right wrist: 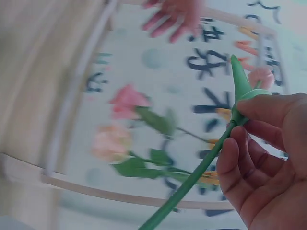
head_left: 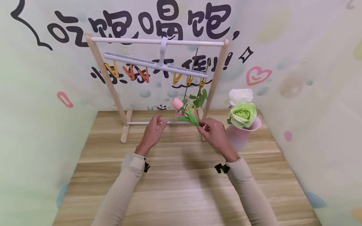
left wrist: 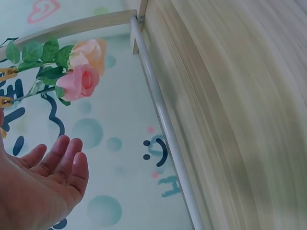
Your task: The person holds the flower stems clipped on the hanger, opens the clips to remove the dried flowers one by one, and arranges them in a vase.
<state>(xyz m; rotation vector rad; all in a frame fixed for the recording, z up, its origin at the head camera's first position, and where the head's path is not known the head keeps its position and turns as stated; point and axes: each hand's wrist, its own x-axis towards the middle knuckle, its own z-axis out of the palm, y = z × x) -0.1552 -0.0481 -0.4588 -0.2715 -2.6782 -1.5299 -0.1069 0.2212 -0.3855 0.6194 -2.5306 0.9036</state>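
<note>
My right hand (head_left: 216,133) pinches a pink artificial tulip (head_left: 177,103) by its green stem, just below the leaves (right wrist: 241,81). In the right wrist view the stem (right wrist: 189,183) slants down and the tulip's bud shows above the thumb. My left hand (head_left: 152,133) holds nothing; its fingers are spread and slightly bent, left of the tulip. Behind the tulip, a pink rose (left wrist: 80,82) and a peach rose (left wrist: 89,55) hang head down by their stems from yellow clips (head_left: 202,83). The clips hang from a pale hanger (head_left: 135,62), which tilts down to the right.
A wooden rack (head_left: 106,78) with a white top bar (head_left: 127,40) and a lower bar (left wrist: 165,120) carries the hanger. Orange clips (head_left: 143,75) hang on its left half. On the right stands a pink vase (head_left: 237,138) with a green rose (head_left: 242,115) and a white rose (head_left: 240,95).
</note>
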